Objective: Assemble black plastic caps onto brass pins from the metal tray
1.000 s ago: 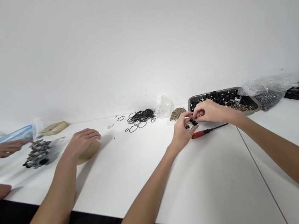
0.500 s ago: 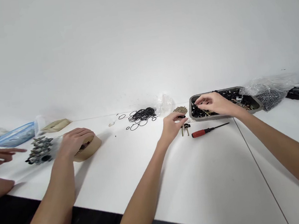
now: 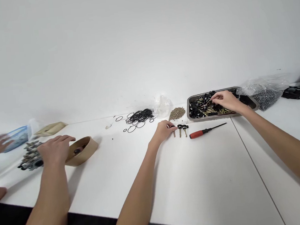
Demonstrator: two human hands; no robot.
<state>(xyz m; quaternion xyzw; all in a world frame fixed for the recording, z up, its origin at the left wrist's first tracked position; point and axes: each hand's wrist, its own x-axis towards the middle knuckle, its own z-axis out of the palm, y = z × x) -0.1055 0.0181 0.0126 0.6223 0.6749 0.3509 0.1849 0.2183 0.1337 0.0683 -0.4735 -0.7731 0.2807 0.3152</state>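
Note:
My left hand (image 3: 164, 129) is pinched on the black head of a brass-shafted screw (image 3: 174, 133), its shaft pointing toward me at the table surface. Two similar black-headed screws (image 3: 180, 131) lie beside it on the right, in a row. Over the metal tray (image 3: 190, 117), my right hand (image 3: 226, 101) has thumb and fingers pressed together; what is between the fingertips is too small to make out. The tray holds many black-headed parts with brass shafts (image 3: 209, 111). A red-handled screwdriver (image 3: 199, 133) lies in front of the tray.
Behind my left hand is a heap of small brass pieces (image 3: 177, 113), then a clear plastic bag (image 3: 162, 105) and black rubber rings (image 3: 139, 116). A bag of dark parts (image 3: 266, 98) sits right of the tray. At left, a co-worker's hands (image 3: 54, 151) are near a cardboard-coloured container (image 3: 86, 155).
My left hand has come down and left, placing a third screw beside the two others. My right hand has shifted right over the tray and its fingers have closed. The co-worker's hands have moved left.

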